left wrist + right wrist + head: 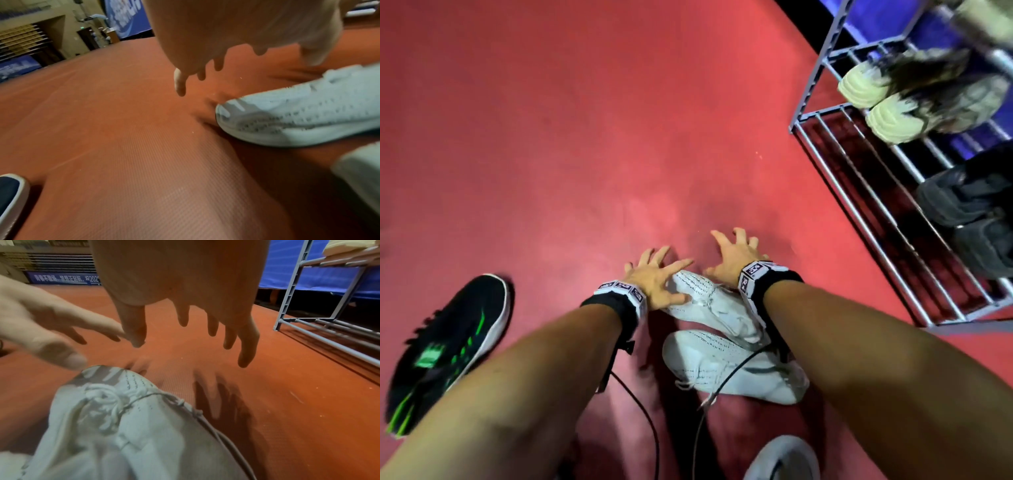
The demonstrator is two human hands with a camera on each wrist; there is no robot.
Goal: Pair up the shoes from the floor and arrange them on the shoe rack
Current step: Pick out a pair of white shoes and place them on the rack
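Two white knit sneakers lie on the red floor below my arms: the far one and the near one. My left hand hovers over the far sneaker's toe with fingers spread, holding nothing. My right hand is spread just right of that toe, above the floor, also empty. The grey metal shoe rack stands at the right, with a pair of cream sneakers on a shelf and a dark pair on a lower one.
A black sneaker with green stripes lies on the floor at the left. Another pale grey shoe peeks in at the bottom edge. Cables hang from both wrist bands. Bare red floor stretches ahead; blue panels stand behind the rack.
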